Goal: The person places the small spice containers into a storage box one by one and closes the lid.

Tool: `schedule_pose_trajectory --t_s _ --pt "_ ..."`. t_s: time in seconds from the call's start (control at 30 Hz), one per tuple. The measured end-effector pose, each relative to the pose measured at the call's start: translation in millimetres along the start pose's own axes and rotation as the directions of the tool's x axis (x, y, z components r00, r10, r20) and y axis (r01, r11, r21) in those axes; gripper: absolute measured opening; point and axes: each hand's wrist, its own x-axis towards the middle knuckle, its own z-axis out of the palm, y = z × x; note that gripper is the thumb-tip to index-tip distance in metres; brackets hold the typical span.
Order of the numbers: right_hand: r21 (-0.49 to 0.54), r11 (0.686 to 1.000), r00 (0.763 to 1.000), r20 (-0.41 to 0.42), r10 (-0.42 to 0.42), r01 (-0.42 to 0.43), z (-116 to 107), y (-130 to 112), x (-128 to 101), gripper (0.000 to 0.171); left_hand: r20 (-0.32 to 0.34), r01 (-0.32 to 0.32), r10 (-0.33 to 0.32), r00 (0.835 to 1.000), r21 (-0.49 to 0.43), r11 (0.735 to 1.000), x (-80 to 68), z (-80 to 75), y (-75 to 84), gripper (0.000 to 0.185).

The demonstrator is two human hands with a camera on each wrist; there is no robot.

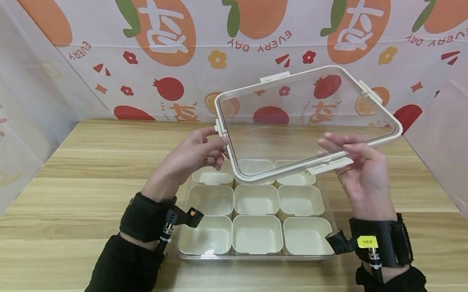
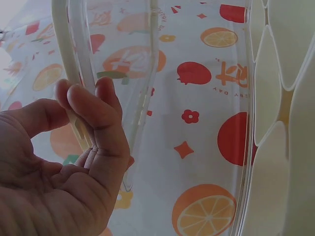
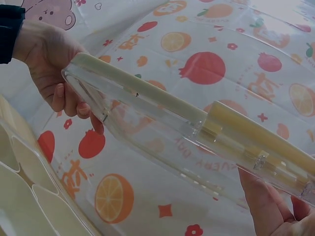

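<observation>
Both hands hold a clear lid [image 1: 304, 116] with a cream rim and side clasps, tilted up in the air. My left hand [image 1: 216, 146] pinches its left corner, and my right hand [image 1: 344, 148] holds its near edge by a clasp. Below the lid, a clear box [image 1: 254, 259] with several cream square cups stands on the wooden table. In the left wrist view, the left hand's fingers [image 2: 83, 113] curl round the lid's rim [image 2: 61, 54]. The right wrist view shows the lid [image 3: 162, 113] spanning from the left hand [image 3: 64, 83] to the right hand [image 3: 268, 206].
The wooden table [image 1: 78, 184] is walled on three sides by a fruit-printed sheet [image 1: 164, 33] close behind the box. Black wrist straps with cameras sit on both forearms. The cups [image 2: 290, 147] look empty.
</observation>
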Motion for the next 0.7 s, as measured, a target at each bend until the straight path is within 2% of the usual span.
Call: schedule_pose_trajectory --t_s 0.43,0.7 --pt "0.019 1.0 1.0 0.026 0.013 -0.013 -0.5 0.6 0.7 0.023 -0.04 0.005 -0.004 0.999 0.033 0.999 0.1 0.9 0.0 0.014" --pt "0.018 1.0 0.996 0.093 0.004 -0.005 -1.4 -0.6 2.6 0.021 -0.039 0.006 -0.003 0.999 0.072 0.997 -1.4 0.0 0.6 0.012"
